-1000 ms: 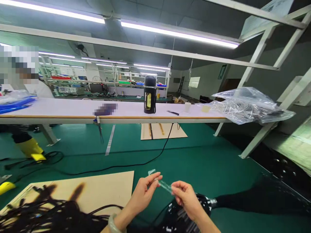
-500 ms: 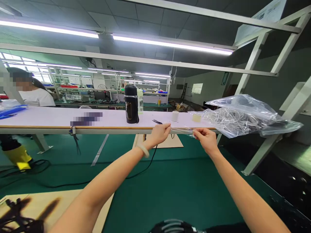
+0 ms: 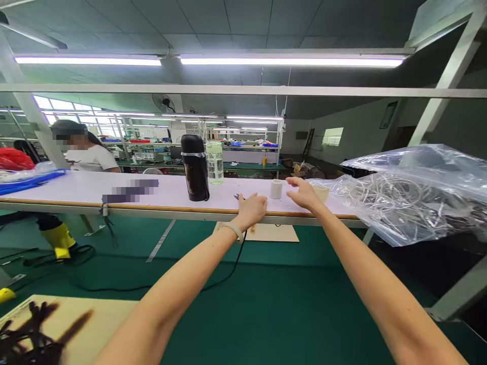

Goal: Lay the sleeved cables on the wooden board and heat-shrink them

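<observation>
My left hand (image 3: 252, 210) is closed around a dark cable at the front edge of the shelf (image 3: 228, 203); the cable's dark ends stick out past the fingers and its length hangs below. Beside a white roll (image 3: 276, 189), my right hand (image 3: 300, 193) has its thumb and fingers apart with nothing seen between them. A yellowish roll (image 3: 321, 192) stands partly behind my right wrist. The clear plastic bag (image 3: 411, 203) of whitish cables lies at the right end of the shelf.
A black flask (image 3: 195, 170) and a clear bottle (image 3: 215, 163) stand left of my hands. A dark blurred item (image 3: 129, 191) lies farther left, near blue strips (image 3: 30, 181). A person (image 3: 89, 149) is beyond the shelf. Below is a wooden board (image 3: 274, 233).
My right hand has opened, letting go of the clear strip, and has moved up over the shelf. My left hand stays at the cable. The view has shifted.
</observation>
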A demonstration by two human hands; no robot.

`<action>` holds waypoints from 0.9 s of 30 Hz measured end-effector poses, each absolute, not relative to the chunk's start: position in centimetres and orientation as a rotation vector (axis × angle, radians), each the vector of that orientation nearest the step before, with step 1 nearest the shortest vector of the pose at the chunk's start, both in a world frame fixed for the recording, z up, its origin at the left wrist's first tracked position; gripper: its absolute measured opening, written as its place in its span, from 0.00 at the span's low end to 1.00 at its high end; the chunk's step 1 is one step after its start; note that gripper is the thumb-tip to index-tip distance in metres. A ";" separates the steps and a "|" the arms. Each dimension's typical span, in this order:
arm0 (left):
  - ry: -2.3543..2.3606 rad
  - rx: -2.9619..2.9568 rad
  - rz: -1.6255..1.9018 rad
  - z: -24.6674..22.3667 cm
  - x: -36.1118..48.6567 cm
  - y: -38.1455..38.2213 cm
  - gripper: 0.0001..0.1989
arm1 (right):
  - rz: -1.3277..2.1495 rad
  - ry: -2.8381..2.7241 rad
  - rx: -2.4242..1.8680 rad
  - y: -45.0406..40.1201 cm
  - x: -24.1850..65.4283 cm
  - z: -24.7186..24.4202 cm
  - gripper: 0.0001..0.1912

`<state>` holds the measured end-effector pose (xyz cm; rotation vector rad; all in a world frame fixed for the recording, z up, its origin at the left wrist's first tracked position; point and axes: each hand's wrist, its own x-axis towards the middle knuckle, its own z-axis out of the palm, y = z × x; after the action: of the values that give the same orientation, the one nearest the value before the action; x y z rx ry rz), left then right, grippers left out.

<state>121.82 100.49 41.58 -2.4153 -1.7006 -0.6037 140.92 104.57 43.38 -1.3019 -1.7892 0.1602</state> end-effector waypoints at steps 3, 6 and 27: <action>-1.747 -2.421 -0.549 41.6 121.8 100.5 0.18 | 0.115 -1.947 -1.323 106.6 138.8 44.1 0.31; -1.744 -2.422 -0.511 41.5 121.9 100.6 0.18 | 0.093 -2.078 -1.341 107.9 137.8 43.8 0.31; -1.488 -2.280 -0.758 39.9 121.4 99.9 0.22 | -0.052 -1.882 -0.983 96.1 141.3 40.1 0.36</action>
<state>121.42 99.91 39.88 -2.2795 -1.4878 -0.7580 141.29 96.14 40.14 -0.9832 -1.8819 -0.0520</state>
